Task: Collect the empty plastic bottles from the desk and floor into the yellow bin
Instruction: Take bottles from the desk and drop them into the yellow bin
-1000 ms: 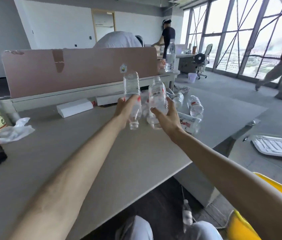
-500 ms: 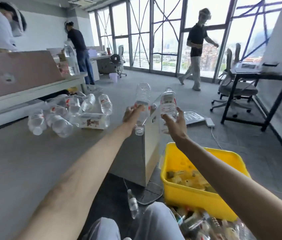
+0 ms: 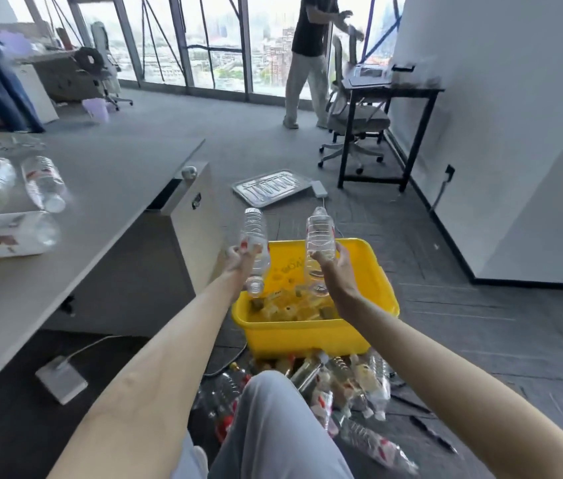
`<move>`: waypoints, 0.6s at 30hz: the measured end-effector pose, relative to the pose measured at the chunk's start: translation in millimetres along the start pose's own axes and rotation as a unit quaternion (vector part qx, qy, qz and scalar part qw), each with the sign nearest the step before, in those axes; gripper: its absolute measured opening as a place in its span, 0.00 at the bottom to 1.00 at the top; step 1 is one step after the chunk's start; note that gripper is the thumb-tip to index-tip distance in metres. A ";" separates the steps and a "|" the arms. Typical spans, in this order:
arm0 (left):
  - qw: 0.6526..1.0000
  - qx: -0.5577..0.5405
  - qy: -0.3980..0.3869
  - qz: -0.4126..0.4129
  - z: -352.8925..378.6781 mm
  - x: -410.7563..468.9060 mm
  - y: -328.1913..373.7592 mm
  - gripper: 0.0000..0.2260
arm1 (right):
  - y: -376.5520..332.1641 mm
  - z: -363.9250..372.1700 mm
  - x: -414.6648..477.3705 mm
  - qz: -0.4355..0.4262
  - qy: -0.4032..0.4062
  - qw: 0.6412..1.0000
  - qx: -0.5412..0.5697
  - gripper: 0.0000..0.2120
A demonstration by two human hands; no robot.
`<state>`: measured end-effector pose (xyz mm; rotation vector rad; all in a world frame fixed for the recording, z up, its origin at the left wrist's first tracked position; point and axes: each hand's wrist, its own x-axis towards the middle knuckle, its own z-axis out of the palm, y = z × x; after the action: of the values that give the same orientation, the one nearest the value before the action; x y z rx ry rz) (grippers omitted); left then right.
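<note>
My left hand (image 3: 240, 254) grips a clear plastic bottle (image 3: 255, 233), neck pointing down, over the left part of the yellow bin (image 3: 311, 331). My right hand (image 3: 330, 263) holds a second clear bottle (image 3: 320, 236) the same way above the bin's middle. The bin stands on the floor and has small yellowish items in its bottom. More empty bottles (image 3: 43, 183) lie on the desk (image 3: 107, 188) at the left. A heap of bottles (image 3: 342, 382) lies on the floor just in front of the bin, by my knee.
A white carton (image 3: 0, 236) lies on the desk near the bottles. A metal tray (image 3: 271, 186) and a white adapter lie on the floor beyond the bin. A black desk with a chair (image 3: 356, 126) stands at the right wall. A person (image 3: 307, 60) stands by the windows.
My view has swung right and down, away from the desk. Both hands have carried their bottles from over the desk edge to above the yellow bin.
</note>
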<state>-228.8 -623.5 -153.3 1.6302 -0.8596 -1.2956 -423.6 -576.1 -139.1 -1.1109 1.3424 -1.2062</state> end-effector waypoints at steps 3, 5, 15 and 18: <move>0.999 -0.016 -0.030 -0.014 7.1 2.2 -4.2 0.35 | 6.0 -5.9 8.9 0.004 -0.001 1.000 0.004 0.39; 0.999 -0.013 -0.044 -0.025 5.7 10.6 -7.3 0.36 | 11.0 -5.4 21.1 0.012 -0.008 1.000 -0.007 0.39; 0.999 0.013 -0.001 -0.038 -27.3 45.0 -24.1 0.37 | 16.9 3.0 112.8 0.033 0.014 0.965 -0.261 0.35; 0.997 0.041 0.033 -0.048 -29.8 58.2 -29.4 0.37 | 26.6 -3.8 127.2 0.048 -0.013 0.953 -0.299 0.25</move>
<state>-186.6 -658.0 -199.8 1.7883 -0.8128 -1.2780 -441.0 -699.4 -176.5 -1.4476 1.7800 -0.7177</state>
